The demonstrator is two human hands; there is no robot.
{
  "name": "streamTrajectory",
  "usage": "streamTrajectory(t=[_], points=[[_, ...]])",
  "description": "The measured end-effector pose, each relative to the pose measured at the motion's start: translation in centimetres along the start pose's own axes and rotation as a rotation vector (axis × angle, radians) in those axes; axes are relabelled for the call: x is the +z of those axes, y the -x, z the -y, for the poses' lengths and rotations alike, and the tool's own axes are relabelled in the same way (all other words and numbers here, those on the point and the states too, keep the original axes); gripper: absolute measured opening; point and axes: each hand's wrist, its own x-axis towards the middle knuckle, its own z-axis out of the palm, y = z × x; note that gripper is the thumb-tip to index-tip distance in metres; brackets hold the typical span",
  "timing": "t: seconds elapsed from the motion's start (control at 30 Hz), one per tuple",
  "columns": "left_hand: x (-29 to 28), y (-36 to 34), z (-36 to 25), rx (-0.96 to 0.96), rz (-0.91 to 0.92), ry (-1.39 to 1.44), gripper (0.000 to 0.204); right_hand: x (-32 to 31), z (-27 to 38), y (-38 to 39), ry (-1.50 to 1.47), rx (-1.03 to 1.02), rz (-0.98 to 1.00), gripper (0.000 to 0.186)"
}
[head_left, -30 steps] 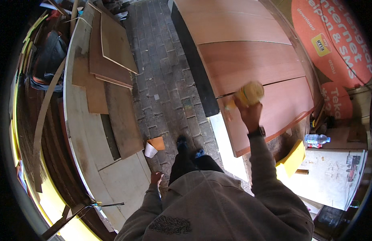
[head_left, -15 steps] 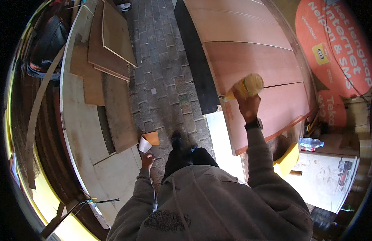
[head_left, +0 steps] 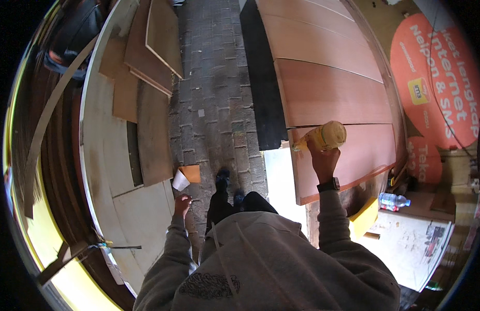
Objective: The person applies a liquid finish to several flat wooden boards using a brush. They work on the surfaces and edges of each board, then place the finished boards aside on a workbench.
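My right hand (head_left: 323, 160) grips a plastic bottle (head_left: 332, 133) of yellowish stuff, held tilted over a pink-faced panel (head_left: 354, 155), its narrower end pointing left toward the panel's edge; whether it touches the surface I cannot tell. Similar panels (head_left: 328, 88) lie beyond it in a row. My left hand (head_left: 182, 202) hangs low with curled fingers, beside the pale boards on the left; whatever it may hold is too small to make out. Just beyond it lie an orange piece (head_left: 189, 173) and a white curled piece (head_left: 181, 180).
Leaning boards (head_left: 157, 132) line the left of a paved walkway (head_left: 203, 88), with a dark bag (head_left: 79, 36) behind them. At the right are a yellow object (head_left: 363, 215), a plastic water bottle (head_left: 393, 200), a white board (head_left: 411, 243) and a red sign (head_left: 432, 83).
My right hand and bottle rose toward the far side of the near panel, then came back toward me. The view has shifted slightly; my left hand stays low with fingers curled.
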Motion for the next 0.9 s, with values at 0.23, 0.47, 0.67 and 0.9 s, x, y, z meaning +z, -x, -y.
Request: streamTrajectory(t=[0.23, 0.47, 0.67, 0.9], points=[[0.9, 5.5, 0.7, -0.123, -0.052, 0.004, 0.006, 2.3, -0.9, -3.7, 0.161, 0.128, -0.01, 0.038], [3.1, 9.9, 6.8, -0.176, -0.087, 0.175, 0.009, -2.2, 0.5, 3.1, 0.032, -0.027, 0.009, 0.03], [1.7, 15.2, 13.3, -0.119, 0.218, -0.376, 0.024, -1.5, -2.5, 1.0, 0.167, 0.074, 0.052, 0.031], [5.7, 20.5, 15.9, -0.39, -0.187, 0.151, 0.011, -8.4, -1.4, 10.9, -0.02, 0.066, 0.041, 0.03]])
